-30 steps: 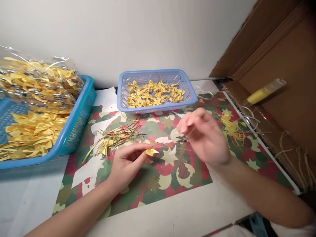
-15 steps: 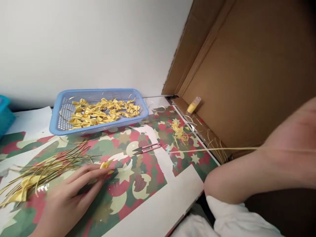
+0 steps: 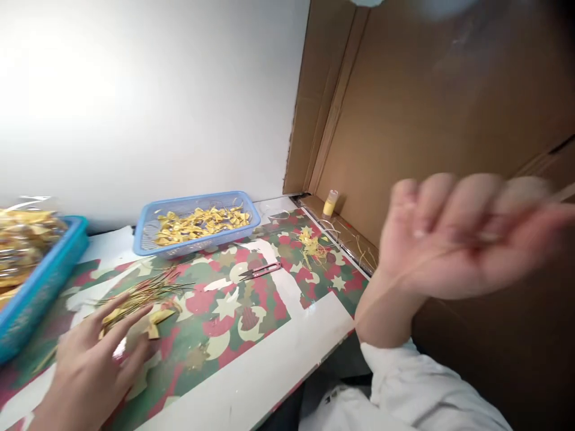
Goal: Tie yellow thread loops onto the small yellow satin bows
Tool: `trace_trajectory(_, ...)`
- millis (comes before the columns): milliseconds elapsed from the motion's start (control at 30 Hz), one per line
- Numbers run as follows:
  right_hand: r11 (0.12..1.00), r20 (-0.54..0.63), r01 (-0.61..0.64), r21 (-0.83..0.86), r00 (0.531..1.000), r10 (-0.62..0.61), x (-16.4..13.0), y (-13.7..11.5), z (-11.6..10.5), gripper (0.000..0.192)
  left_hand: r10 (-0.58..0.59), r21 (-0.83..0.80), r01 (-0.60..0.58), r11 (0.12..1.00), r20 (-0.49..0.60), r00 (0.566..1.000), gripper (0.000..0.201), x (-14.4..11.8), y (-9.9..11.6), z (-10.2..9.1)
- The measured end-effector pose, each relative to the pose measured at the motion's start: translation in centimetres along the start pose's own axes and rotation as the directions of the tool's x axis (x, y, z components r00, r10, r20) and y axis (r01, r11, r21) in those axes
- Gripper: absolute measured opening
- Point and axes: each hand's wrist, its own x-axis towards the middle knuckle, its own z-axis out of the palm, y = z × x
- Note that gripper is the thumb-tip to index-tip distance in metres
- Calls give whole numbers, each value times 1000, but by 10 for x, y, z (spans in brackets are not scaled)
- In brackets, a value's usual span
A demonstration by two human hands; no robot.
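My left hand (image 3: 92,365) rests low on the patterned paper (image 3: 251,314), fingers pinching a small yellow ribbon bow (image 3: 155,316) beside a loose bundle of gold cords (image 3: 144,292). My right hand (image 3: 458,239) is raised high at the right, blurred by motion, fingers closed on a thin gold cord (image 3: 389,286) that runs down past my wrist toward the table.
A light blue basket (image 3: 150,224) of finished yellow bows stands by the wall. A turquoise basket (image 3: 42,281) with bagged bows sits at the far left. Pink thread snips (image 3: 260,271) lie mid-table. Yellow scraps (image 3: 312,246), a small yellow tube (image 3: 330,203) and a cardboard wall (image 3: 426,108) lie right.
My right hand pulled the gold cord far out to the right and then up. The view swung right. My left hand stayed on the bow, sliding slightly back toward me.
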Motion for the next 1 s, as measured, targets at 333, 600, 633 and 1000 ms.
trace_trajectory(333, 505, 662, -840, -197, 266, 700, -142, 65, 86, 46, -116, -422, 234, 876, 286, 951, 33, -4, 106, -14)
trace_trajectory(600, 404, 608, -913, -61, 287, 740, -173, 57, 102, 53, -198, -736, 381, 560, 328, 924, 40, -18, 115, -3)
trace_trajectory(633, 378, 618, -924, -53, 266, 740, -175, 57, 103, 52, -207, -754, 382, 535, 321, 924, 38, -21, 114, -4)
trace_trajectory(1000, -34, 678, -997, -72, -75, 731, -209, 67, 120, 51, -495, -927, 366, 87, 278, 823, 21, -12, 103, -19)
